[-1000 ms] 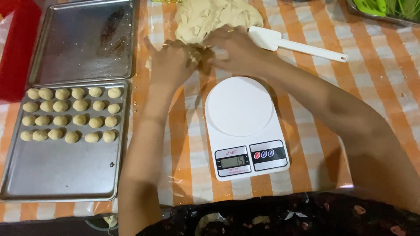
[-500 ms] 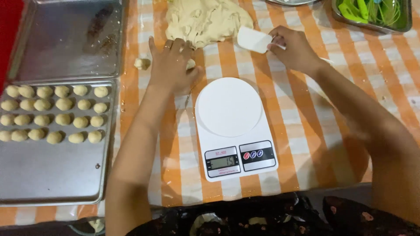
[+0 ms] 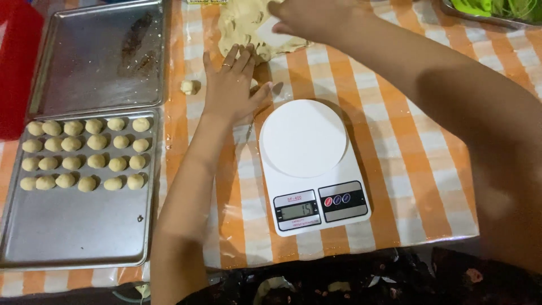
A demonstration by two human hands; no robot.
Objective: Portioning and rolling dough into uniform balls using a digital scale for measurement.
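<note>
Orange-and-white checked cloth: covers the bench (image 3: 418, 141) under a clear glossy film; all items rest on it.
Dough mass: a pale, rough heap (image 3: 245, 25) at the far edge of the cloth, partly cut off by the frame.
Left hand: the left hand (image 3: 232, 85) lies palm down, fingers spread, fingertips touching the near edge of the dough mass; a ring shows on one finger. Grip flat and open, closed on nothing; whether a piece lies under the palm cannot be told.
Right hand: the right hand (image 3: 307, 17) reaches across to the dough mass at the top of the view, fingers curled on its right side. Grip state cannot be told; the fingers are partly out of frame.
Loose piece: one small dough ball (image 3: 188, 87) on the cloth, just left of the left hand, apart from it.
Scale: white digital kitchen scale (image 3: 310, 164), round platform bare, display lit, just right of the left forearm.
Near tray: metal baking tray (image 3: 79, 231) holding four rows of small dough balls (image 3: 84, 153) in its far half.
Far tray: second metal tray (image 3: 101, 56), soiled with dark smears.
Top right: metal dish of green leaves (image 3: 491, 8), well apart.
</note>
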